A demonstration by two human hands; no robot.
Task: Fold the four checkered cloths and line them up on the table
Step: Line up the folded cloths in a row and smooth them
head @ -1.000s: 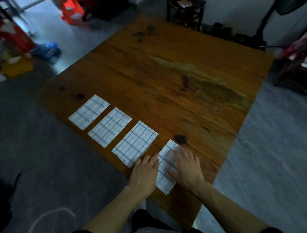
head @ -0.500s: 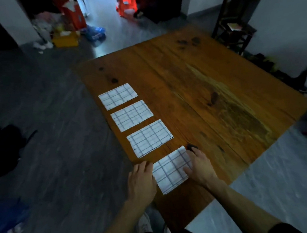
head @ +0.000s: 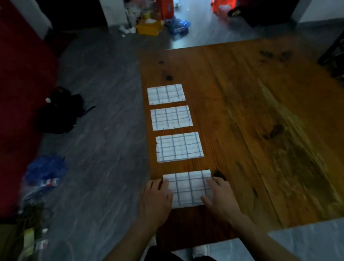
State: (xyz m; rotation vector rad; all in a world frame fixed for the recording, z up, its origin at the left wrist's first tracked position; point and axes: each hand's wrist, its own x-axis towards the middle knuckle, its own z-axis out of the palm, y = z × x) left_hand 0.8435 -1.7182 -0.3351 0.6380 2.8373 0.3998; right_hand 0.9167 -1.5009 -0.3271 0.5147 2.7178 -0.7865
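Four folded checkered cloths lie in a row along the left side of the big wooden table. They are white with thin blue lines. They do not touch each other; a strip of bare wood shows between each one and the next.

The far cloth is the one farthest from the person. Next comes the second cloth, then the third cloth. The near cloth lies closest to the person, near the table's front edge.

The person has both hands on that near cloth. The left hand lies flat at its left edge, fingers straight and close together, with the fingertips touching the cloth. The right hand lies flat at the right edge, fingers a little spread, resting on top of the cloth. Neither hand is pinching or curling round it.

A small dark knot in the wood sits just beside the right hand.

On the gray floor to the left there is a black bag and a blue bag. Far back there is a yellow box.
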